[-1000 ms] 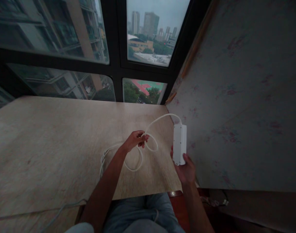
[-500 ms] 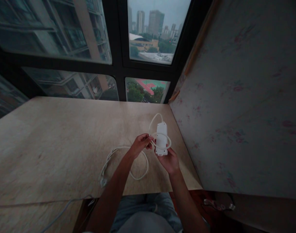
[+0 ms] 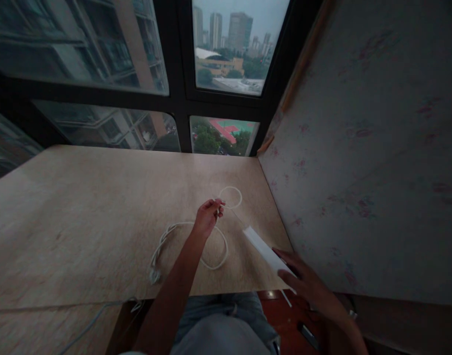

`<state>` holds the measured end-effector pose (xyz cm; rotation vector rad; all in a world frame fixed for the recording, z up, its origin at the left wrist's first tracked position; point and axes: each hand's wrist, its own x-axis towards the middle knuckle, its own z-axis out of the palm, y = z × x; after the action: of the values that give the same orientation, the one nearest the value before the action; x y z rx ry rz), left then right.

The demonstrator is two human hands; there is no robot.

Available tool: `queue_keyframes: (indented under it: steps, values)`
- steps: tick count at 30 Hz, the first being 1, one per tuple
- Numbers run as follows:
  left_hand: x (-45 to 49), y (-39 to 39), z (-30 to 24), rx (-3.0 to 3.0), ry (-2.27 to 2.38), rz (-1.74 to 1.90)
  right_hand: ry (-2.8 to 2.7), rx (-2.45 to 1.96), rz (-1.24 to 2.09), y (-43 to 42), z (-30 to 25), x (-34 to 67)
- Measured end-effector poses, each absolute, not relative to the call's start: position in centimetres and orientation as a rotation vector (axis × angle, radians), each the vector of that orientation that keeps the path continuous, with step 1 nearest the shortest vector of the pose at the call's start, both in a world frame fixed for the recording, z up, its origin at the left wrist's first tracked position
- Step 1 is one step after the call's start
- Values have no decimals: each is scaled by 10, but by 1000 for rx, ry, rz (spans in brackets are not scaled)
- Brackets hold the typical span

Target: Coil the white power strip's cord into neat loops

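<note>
Cable (image 3: 161, 241) on tabletop (image 3: 111, 207) before window (image 3: 179, 103)

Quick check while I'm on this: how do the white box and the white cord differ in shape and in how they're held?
Shape: the white box is a straight, solid bar, while the white cord is thin and looped.
Hold: the right hand has the white box by its near end; the left hand pinches the white cord, part of which lies on the tabletop.
Shared: both are pale and in hand.
</note>
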<state>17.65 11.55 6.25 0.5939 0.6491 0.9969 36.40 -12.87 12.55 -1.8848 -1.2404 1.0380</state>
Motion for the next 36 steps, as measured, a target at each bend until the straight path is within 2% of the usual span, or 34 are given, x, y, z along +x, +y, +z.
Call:
queue_keyframes:
  steps: [7, 11, 20, 25, 30, 34, 36]
  values:
    - [189, 103, 49, 512, 650, 1035, -1408, -2070, 356, -170, 188, 385]
    - [194, 99, 45, 490, 664, 1060, -1417, -2019, 243, -175, 196, 384]
    - [194, 86, 43, 540, 671, 1090, -1264, -1506, 380, -153, 173, 360]
    - [195, 77, 39, 613, 700, 1081, -992, -1094, 394, -104, 148, 354]
    - [193, 71, 39, 742, 725, 1082, -893, -1003, 694, -49, 135, 352]
    - [196, 64, 43, 808, 734, 1123, -1018, -1093, 1052, -21, 117, 345]
    - [198, 60, 46, 839, 750, 1135, -1062, -1158, 1126, -10, 107, 340]
